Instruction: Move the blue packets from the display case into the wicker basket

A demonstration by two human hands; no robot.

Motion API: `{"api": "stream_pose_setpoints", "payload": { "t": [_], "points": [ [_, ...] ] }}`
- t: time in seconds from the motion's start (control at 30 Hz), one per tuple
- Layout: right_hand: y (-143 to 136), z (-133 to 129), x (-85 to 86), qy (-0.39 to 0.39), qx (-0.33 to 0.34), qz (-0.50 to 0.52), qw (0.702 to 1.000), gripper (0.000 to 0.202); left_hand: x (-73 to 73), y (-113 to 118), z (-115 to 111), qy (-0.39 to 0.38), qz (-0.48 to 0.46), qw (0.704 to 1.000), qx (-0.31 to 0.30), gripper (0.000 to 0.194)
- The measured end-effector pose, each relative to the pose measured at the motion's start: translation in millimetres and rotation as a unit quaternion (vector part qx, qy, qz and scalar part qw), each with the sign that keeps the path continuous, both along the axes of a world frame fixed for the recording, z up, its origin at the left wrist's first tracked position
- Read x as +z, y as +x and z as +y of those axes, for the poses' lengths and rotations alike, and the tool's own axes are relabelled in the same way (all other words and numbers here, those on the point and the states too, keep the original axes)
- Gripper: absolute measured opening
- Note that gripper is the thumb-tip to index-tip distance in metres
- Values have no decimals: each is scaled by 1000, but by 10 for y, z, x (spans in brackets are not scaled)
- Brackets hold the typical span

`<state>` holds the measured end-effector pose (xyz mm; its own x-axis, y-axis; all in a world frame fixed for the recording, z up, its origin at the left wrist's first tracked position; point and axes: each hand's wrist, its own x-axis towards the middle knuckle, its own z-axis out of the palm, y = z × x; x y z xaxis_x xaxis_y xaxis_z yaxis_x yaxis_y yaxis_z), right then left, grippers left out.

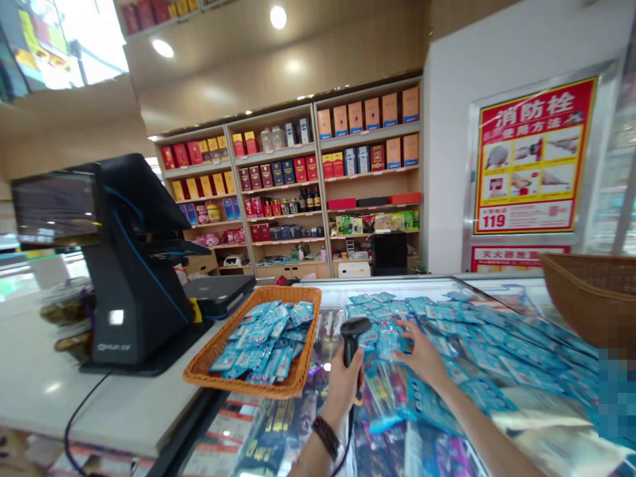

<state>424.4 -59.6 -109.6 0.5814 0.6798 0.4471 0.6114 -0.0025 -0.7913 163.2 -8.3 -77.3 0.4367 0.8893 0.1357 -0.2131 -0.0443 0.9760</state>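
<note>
My left hand [342, 384] is wrapped round the handle of a black barcode scanner [356, 326], held upright above the glass counter. A dark bracelet circles that wrist, and the scanner's cable hangs down beside it. My right hand [424, 352] reaches over the counter with thumb and fingers spread at the right edge of a small blue packet [387, 342]. Whether the fingertips touch it I cannot tell. Many similar blue packets [497, 344] lie scattered flat to the right. More blue packets [263, 336] are heaped in an orange-brown wicker basket [197, 375] on the left.
A black point-of-sale terminal [134, 278] stands on the white counter at left, with a dark flat device [218, 295] behind it. A brown woven basket [586, 298] juts in at right. Shelves of boxed goods [283, 172] line the back wall.
</note>
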Motion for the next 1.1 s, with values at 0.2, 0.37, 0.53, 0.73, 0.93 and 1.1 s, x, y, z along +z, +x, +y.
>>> {"api": "stream_pose_setpoints", "payload": {
  "t": [0.2, 0.37, 0.53, 0.73, 0.93, 1.1],
  "points": [
    [-72, 79, 95, 50, -7, 101, 994, 59, -60, 0, -24, 6, 12, 1000, -10, 86],
    [-122, 96, 217, 88, -26, 116, 989, 38, -68, 12, -105, 14, 15, 1000, -20, 83],
    [-119, 43, 238, 80, -54, 162, 982, 50, -66, 28, -148, 16, 33, 999, -26, 77],
    [-48, -3, 208, 125, -89, 200, 968, 59, -92, 26, -151, 35, 34, 998, -45, 80],
    [-18, 10, 220, 132, -104, 229, 959, 54, -119, 44, -157, 55, 42, 996, -64, 78],
    [-10, 18, 216, 131, -106, 219, 961, 55, -121, 44, -155, 64, 47, 993, -84, 75]
  ]
}}
